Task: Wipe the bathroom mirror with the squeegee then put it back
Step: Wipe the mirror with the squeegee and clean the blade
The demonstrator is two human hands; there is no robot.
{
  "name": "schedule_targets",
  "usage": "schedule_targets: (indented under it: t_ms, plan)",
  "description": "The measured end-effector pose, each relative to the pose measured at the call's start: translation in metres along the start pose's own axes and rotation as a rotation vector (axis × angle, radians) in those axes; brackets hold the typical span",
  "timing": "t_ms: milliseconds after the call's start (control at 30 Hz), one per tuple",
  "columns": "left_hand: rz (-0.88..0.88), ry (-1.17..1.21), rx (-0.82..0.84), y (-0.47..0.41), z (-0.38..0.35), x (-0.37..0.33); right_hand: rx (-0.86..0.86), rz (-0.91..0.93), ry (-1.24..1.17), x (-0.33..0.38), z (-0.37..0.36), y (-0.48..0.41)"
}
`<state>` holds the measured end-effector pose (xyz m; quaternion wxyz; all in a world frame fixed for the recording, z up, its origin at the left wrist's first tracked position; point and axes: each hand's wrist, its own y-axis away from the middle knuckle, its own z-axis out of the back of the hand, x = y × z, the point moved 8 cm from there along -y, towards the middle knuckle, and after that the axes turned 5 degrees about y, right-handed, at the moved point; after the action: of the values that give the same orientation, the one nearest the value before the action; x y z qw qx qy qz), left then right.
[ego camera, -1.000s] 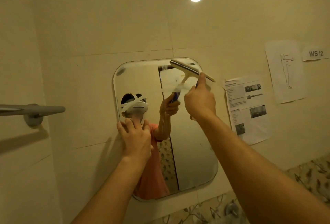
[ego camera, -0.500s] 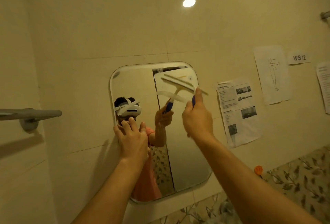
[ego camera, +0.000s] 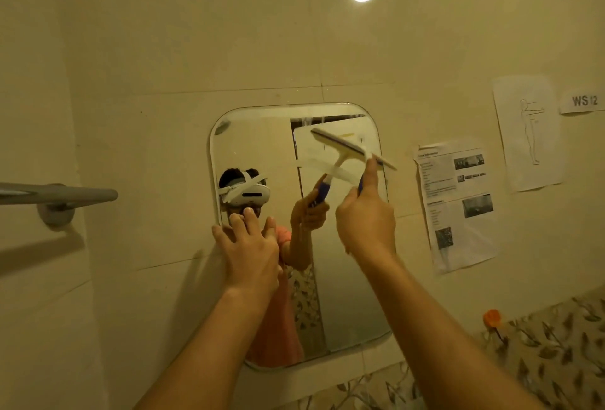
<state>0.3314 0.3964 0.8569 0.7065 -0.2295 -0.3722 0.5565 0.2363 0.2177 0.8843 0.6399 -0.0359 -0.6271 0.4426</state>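
Risk: squeegee (ego camera: pixel 347 146) blade sits tilted at the upper right corner of the mirror (ego camera: pixel 347 295), right end past the edge; I judge a pull from here could streak or snag the rim. Left hand (ego camera: pixel 250 249), fingers spread flat on the left edge, may smear glass. Right hand (ego camera: pixel 365 216) grasps the handle, blade just above it, well apart from the left.

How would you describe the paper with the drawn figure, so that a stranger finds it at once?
From the wall mirror, look right, past the printed sheet with small photos. Higher and farther right hangs the paper. It alone bears a line drawing of a standing figure with one arm out; beside it is the small WS12 label.
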Motion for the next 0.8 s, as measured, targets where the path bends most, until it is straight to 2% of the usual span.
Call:
schedule_targets:
  t_ms: [200,367,567,800]
  plan:
    - [0.015,-0.008,0.001,0.001,0.001,0.000,0.077,0.040,0.036,-0.018,0.000,0.026]
    - [0.019,-0.009,0.017,0.001,0.003,-0.002,0.009,0.072,-0.067,0.012,0.033,-0.023]
    - [0.019,-0.006,0.015,0.000,0.003,-0.002,-0.006,0.038,-0.027,0.043,0.036,-0.069]
    - [0.022,0.005,0.018,-0.001,-0.001,-0.001,0.015,0.006,-0.008,0.017,0.006,-0.022]
